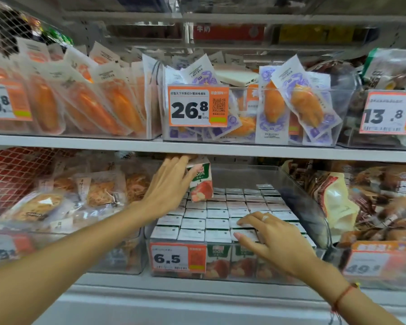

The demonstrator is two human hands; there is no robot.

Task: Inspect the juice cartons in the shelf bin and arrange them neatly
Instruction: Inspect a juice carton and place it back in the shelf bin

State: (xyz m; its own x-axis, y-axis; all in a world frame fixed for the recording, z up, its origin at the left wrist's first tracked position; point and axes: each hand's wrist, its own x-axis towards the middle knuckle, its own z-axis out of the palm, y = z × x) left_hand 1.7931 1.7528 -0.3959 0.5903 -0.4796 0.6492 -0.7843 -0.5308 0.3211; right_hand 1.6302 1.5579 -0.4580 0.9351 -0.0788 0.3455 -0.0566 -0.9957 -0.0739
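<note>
My left hand (171,181) grips one apple juice carton (201,181), lifted above the rows to check it. Right hand (271,235), fingers spread flat, steadies packed cartons (217,215) in the clear shelf bin (309,202), by 6.5 tag (177,258).

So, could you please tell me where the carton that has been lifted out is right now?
The lifted carton is in the left hand, above the back-left rows of packed cartons in the clear bin, just under the upper shelf edge.
</note>
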